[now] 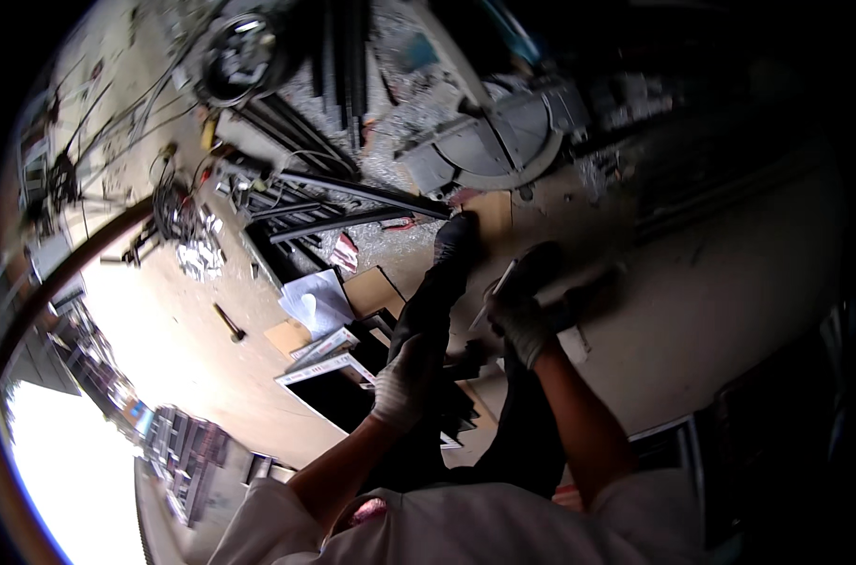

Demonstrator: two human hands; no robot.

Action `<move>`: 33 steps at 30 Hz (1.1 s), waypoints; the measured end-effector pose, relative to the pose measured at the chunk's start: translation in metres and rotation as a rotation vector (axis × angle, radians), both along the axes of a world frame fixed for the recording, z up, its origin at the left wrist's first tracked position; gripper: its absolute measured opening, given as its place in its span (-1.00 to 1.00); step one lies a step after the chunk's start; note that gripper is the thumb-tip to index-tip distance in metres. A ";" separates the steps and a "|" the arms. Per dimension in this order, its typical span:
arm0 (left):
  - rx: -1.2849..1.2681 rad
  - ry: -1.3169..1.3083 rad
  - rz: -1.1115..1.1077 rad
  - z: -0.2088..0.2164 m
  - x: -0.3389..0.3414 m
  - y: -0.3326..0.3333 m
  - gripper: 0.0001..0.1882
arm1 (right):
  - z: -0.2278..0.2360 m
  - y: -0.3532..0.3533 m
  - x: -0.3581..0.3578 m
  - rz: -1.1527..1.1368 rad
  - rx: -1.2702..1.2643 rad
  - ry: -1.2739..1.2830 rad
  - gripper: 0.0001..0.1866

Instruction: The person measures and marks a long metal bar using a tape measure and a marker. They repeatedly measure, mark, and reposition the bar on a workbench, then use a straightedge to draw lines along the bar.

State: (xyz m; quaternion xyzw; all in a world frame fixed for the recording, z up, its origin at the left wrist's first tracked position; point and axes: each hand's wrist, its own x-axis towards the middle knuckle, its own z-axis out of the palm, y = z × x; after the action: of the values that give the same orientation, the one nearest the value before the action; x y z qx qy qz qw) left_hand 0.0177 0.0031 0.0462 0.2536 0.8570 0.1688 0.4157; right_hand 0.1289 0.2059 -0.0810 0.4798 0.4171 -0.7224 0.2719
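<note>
Left hand (404, 377), gloved, closed around the near end of a long dark metal bar (437, 282) running away over the floor (729, 282) toward the mitre saw (494, 141), right hand (520, 315), gloved, pinching a thin white marker (494, 292) just beside the bar, hammer (228, 322) lying well left.

Metal workshop, chop saw (503, 141) on dusty floor, dark metal profiles (352, 202), hammer (228, 322), tangled cables (169, 202)
</note>
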 end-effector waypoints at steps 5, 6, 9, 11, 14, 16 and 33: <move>0.066 -0.496 0.774 0.094 0.012 0.036 -0.62 | 0.139 -0.004 -0.047 0.211 0.140 0.268 -0.62; 0.177 -0.515 0.909 0.100 0.020 0.033 -0.68 | 0.158 -0.008 -0.053 0.198 0.151 0.321 -0.61; 0.310 -0.177 0.702 0.138 0.028 0.017 -0.73 | 0.189 -0.025 -0.050 0.128 0.070 0.401 -0.67; 0.328 -0.164 0.788 0.169 0.028 0.008 -0.76 | 0.222 -0.037 -0.058 0.045 -0.029 0.376 -0.71; 0.326 -0.263 1.001 0.212 0.018 -0.007 -0.78 | 0.275 -0.048 -0.080 0.170 -0.032 0.428 -0.73; 0.342 -0.300 1.059 0.226 0.015 -0.021 -0.78 | 0.297 -0.054 -0.089 0.258 -0.037 0.431 -0.72; 0.864 -0.653 1.344 0.309 -0.167 -0.280 -0.73 | 0.418 -0.268 -0.341 0.787 -0.108 0.491 -0.76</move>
State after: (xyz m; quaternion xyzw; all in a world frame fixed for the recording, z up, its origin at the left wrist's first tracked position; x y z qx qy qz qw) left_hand -0.1495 -0.2766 0.3549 -0.2326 0.5234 0.7545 0.3204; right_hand -0.2119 -0.0616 0.3370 0.0851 0.5813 -0.6773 0.4429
